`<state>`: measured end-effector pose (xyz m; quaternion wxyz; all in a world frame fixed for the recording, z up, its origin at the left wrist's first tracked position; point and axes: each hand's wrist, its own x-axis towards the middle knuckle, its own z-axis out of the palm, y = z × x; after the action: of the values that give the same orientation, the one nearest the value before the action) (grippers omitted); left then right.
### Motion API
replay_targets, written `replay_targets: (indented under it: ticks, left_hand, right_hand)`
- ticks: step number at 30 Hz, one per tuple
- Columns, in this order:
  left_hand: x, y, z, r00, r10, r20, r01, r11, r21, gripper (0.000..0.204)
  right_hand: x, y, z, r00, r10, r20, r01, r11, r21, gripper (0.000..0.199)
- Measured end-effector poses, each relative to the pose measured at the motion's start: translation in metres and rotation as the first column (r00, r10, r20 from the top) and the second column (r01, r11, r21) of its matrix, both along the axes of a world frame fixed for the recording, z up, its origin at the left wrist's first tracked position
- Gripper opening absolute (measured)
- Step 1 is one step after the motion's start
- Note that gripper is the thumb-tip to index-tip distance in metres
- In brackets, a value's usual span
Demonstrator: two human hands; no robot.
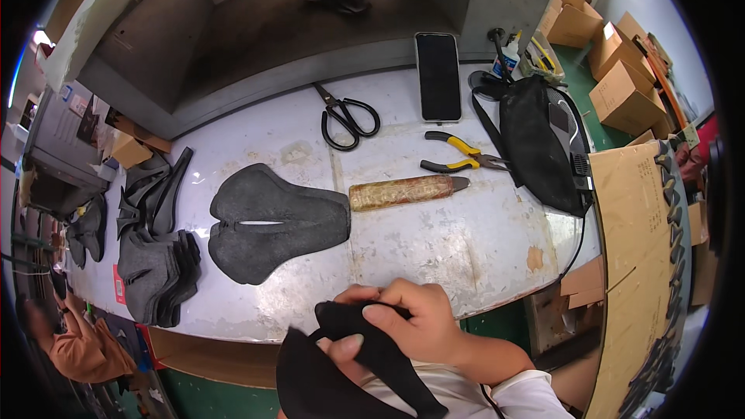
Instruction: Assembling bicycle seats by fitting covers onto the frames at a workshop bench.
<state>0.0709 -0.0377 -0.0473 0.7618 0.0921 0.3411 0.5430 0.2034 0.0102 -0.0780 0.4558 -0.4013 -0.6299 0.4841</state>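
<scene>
Across the middle stands a pale, scuffed worktable (419,252). In front of its near edge, raised before the person's body, is a black flexible piece (314,380), its broad lobes hanging down toward the lower rim. A grey saddle-shaped pad (291,217) with a narrow slit lies flat on the table beyond the hands, touching nothing held. The right hand (423,314) comes in from the lower right, forearm slanting up and leftward, wrist bent inward; its fingers are curled, gripping the black piece's upper edge with the thumb pressed flat along the near face. Of the left hand (347,349), mostly hidden by the piece, one digit shows at the gap between the lobes, pointing up; how its other fingers close, I cannot tell. A knife (403,192) with a wrapped handle lies at the pad's right end.
</scene>
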Motion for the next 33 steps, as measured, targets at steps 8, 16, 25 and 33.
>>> replay_targets:
  ticks: [8, 16, 25, 33]
  left_hand:
    - [-0.023, -0.002, 0.005, 0.791, -0.283, -0.542, 0.225, 0.959, -0.171, 0.038]
    - [-0.024, -0.002, -0.001, 0.775, -0.196, -0.601, 0.200, 0.978, -0.062, 0.037]
    - [-0.019, -0.002, 0.000, 0.741, -0.034, -0.671, 0.148, 0.982, 0.114, 0.036]
    - [-0.031, -0.003, -0.008, 0.715, 0.014, -0.699, 0.144, 0.976, 0.166, 0.034]
  right_hand:
    - [0.016, 0.012, 0.010, 0.939, 0.137, -0.315, -0.248, 0.905, -0.346, 0.026]
    - [0.020, 0.027, 0.007, 0.967, 0.202, 0.153, -0.219, 0.970, 0.108, 0.018]
    - [0.007, 0.018, 0.003, 0.904, 0.224, -0.364, -0.381, 0.806, -0.452, 0.030]
    - [0.044, -0.007, -0.009, 0.778, 0.563, -0.279, -0.617, 0.602, -0.507, 0.042]
